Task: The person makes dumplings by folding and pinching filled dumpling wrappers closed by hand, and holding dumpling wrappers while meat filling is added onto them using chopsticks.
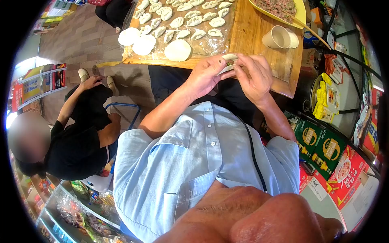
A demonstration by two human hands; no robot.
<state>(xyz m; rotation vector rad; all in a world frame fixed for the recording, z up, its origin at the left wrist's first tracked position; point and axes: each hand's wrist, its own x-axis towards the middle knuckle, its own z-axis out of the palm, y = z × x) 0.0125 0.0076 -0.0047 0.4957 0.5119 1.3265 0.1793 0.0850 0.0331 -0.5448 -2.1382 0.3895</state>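
Note:
Between my two hands is a dumpling [229, 65], its wrapper folded partly round and a bit of filling showing in the gap. My left hand [206, 75] grips it from the left, thumb against the wrapper. On the other side my right hand [255, 75] pinches its edge with the fingertips. Both hands are over the near edge of the wooden table [259, 48]. Round flat wrappers [178, 50] lie just beyond my left hand. Farther back, several folded dumplings [194, 21] rest in rows on a plastic-covered board [227, 36].
A yellow bowl [299, 7] of minced filling with chopsticks [312, 33] stands at the far right, near a paper cup [277, 37]. To my left a person in black [77, 150] sits close by. Boxes [316, 141] and shelves of packaged goods line the right.

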